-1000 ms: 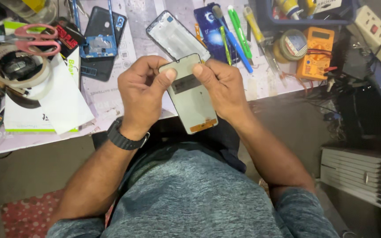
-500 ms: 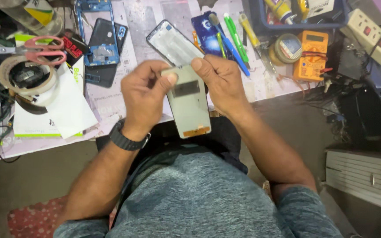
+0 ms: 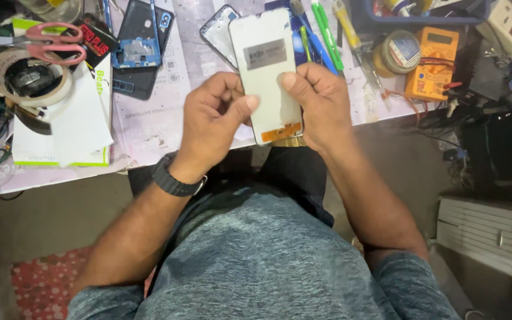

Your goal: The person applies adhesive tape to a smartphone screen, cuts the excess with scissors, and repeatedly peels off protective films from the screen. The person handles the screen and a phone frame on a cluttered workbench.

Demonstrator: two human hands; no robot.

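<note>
Both hands, left hand (image 3: 211, 121) and right hand (image 3: 321, 101), grip a white phone screen panel (image 3: 265, 74) with closed fingers above the cluttered table (image 3: 149, 127).

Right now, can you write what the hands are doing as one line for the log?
left hand: grips phone screen panel left edge | right hand: thumb on panel face | panel: upright, above table edge | scissors: untouched

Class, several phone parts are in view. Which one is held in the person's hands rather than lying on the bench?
The pale phone screen panel with an orange strip at its lower end: left hand and right hand grip it. The blue phone frame lies on the bench.
</note>
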